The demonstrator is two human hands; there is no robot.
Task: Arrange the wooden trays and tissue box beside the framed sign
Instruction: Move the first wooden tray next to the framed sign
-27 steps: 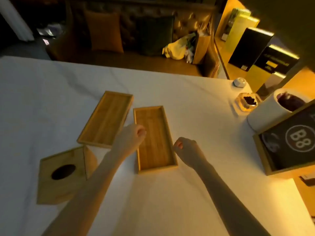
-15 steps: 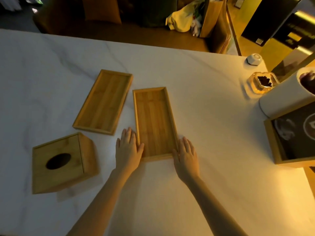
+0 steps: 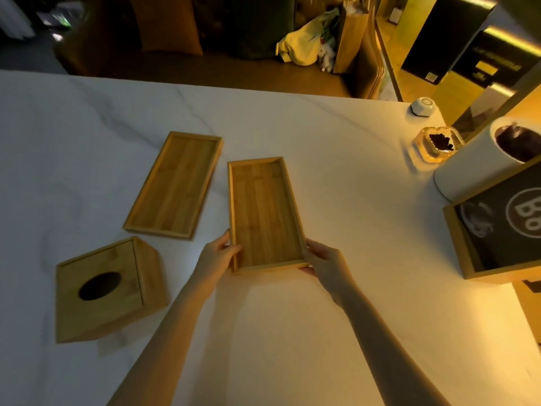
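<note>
Both hands hold the same wooden tray [image 3: 265, 213] at its near end, in the middle of the head view. Left hand [image 3: 216, 257] grips the near left corner, with the thumb on the rim and the other fingers beside and under the edge. Right hand [image 3: 325, 259] grips the near right corner in the same way, fingers curled around the rim. This tray is long and narrow, it points away from the person, and I cannot tell if its near end is a little lifted from the white marble table [image 3: 336, 186]. A second wooden tray [image 3: 174, 184] lies flat to the left of it, slightly turned, close but not touching. At the lower left of the frame stands the wooden tissue box [image 3: 108, 288], with a dark oval hole in its top, apart from both trays. The framed sign [image 3: 503, 230] is at the right edge of the frame, well apart from the held tray; it has a wooden frame and a black panel with a round white logo. Just behind the sign is a white cylinder container [image 3: 480, 159], and beside that a glass ashtray [image 3: 436, 145] with dark content. A small white round object [image 3: 423, 106] sits near the far right corner of the table.
</note>
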